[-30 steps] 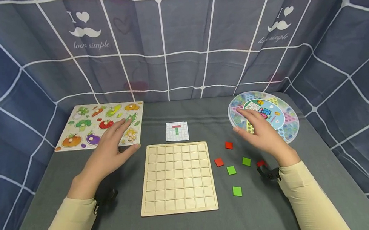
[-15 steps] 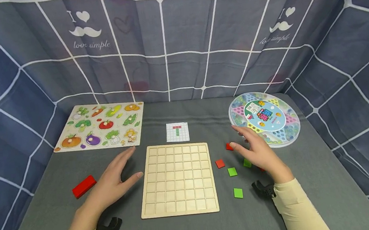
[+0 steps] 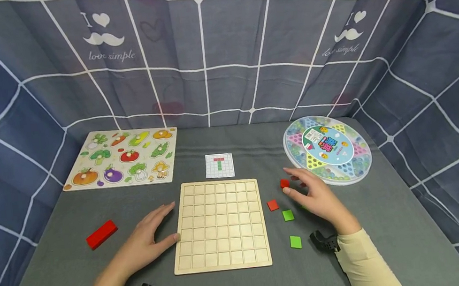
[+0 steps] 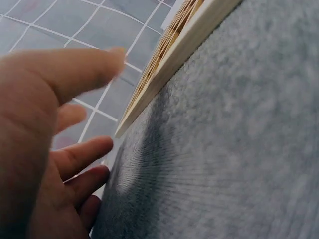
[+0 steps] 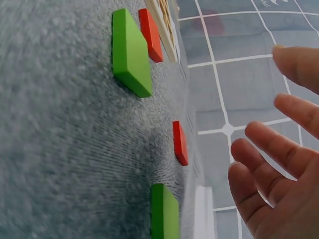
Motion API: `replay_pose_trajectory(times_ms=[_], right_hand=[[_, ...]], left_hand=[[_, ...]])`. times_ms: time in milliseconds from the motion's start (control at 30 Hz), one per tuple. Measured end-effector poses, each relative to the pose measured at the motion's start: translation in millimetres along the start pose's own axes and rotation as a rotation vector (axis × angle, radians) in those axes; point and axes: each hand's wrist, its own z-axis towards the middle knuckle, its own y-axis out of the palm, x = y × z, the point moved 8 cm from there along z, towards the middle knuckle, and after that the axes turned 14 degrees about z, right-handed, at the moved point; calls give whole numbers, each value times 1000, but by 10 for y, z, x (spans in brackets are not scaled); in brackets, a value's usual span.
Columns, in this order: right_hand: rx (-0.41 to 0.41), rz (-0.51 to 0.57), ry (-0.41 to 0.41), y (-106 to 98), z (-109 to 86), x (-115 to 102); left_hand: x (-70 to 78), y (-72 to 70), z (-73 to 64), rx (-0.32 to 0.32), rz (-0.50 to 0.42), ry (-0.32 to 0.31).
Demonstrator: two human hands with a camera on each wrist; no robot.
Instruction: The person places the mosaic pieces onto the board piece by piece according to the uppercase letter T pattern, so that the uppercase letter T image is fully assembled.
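Observation:
A square wooden grid board (image 3: 222,224) lies mid-table. My left hand (image 3: 148,237) hovers at its left edge, fingers spread and holding nothing, thumb tip overlapping the rim in the head view. The left wrist view shows the board's pale side (image 4: 172,62) beyond the thumb. Over the small tiles right of the board is my right hand (image 3: 314,194), fingers loosely bent with nothing between them. A red tile (image 3: 285,183) shows between its thumb and index finger. Closer to the board lie another red tile (image 3: 272,205) and two green tiles, one upper (image 3: 288,215), one lower (image 3: 295,242). Another green tile (image 5: 164,214) is mostly hidden under the right hand in the head view.
Behind the board lies a small grid card (image 3: 219,166) with a red and green T pattern. A vegetable puzzle board (image 3: 121,159) is back left, a round game box (image 3: 327,146) back right. A red block (image 3: 101,234) lies left of my left hand.
Both hands have come back toward me: the left from the vegetable puzzle to the grid board's edge, the right from the round box to the tiles. The red block is uncovered.

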Motion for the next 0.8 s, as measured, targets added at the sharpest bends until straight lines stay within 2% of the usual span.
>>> replay_pose_trajectory(times_ms=[167,333,533,800], right_hand=[[-25,-23,-49,57,-15,-18],[-70,-56,-84,135,-25,-27],[-117,-117,-66,256,-30,6],[-197,-164,-95,416,-35,-43]], left_hand=[[23,17,3,19,32,50],[48,32,1,2,50,82],[72,43,-1,-16,69,87],[70,46,1,-26,78,84]])
